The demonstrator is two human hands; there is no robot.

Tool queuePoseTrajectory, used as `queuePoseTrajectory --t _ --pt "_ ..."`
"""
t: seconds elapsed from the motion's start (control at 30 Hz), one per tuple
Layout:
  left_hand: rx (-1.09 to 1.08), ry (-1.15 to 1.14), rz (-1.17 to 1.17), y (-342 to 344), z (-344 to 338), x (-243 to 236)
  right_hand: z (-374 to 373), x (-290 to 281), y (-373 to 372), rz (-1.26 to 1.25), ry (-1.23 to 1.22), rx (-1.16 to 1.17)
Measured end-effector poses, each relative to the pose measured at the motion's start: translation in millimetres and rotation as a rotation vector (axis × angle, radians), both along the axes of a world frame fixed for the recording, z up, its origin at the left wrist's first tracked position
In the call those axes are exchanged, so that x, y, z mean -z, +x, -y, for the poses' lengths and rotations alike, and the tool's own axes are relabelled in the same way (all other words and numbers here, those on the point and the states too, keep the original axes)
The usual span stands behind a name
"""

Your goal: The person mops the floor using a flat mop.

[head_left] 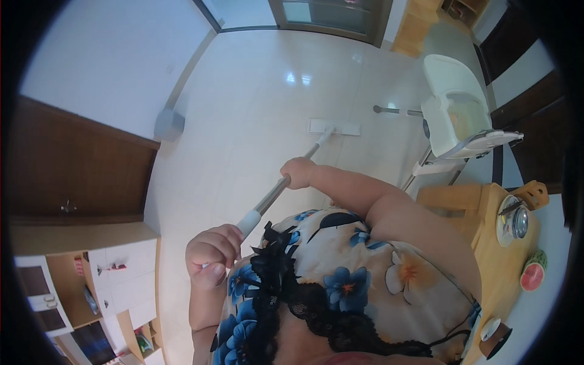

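Observation:
A flat mop (pixel 277 196) with a metal pole slants across the middle of the view. Its white rectangular head (pixel 349 129) rests on the pale tiled floor, out ahead of me. My left hand (pixel 213 255) is closed around the light-coloured grip at the top end of the handle, close to my body. Farther down, my right hand (pixel 298 173) wraps around the metal pole, with the right arm reaching across my chest. The underside of the mop head is hidden.
A white high chair (pixel 455 109) stands on the right, its leg reaching out over the floor. Below it, a wooden table (pixel 502 267) bears a plate, a jar and a cut watermelon (pixel 533 272). A grey box (pixel 169 125) sits by the left wall; white cabinets (pixel 125 267) stand lower left.

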State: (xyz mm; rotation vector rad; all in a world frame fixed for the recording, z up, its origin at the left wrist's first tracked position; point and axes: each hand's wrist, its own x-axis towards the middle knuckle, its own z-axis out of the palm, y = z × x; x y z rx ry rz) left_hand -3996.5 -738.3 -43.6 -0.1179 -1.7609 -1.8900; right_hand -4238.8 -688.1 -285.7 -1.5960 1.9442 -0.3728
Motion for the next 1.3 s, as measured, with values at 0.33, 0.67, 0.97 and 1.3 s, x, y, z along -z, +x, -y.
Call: queuePoseTrajectory --t 0.33,0.67,0.97,1.3 --pt "0.274 -0.152 0.088 -142 61 22 30 24 -153 0.017 0.021 0.142" --pt "0.528 -0.247 0.003 -295 170 29 95 30 -285 -0.021 0.04 0.291" --pt "0.655 -0.372 0.009 -441 211 48 118 63 -417 -0.097 -0.077 0.4" --pt "0.54 -0.447 0.215 -635 212 63 129 83 -640 -0.061 -0.02 0.376"
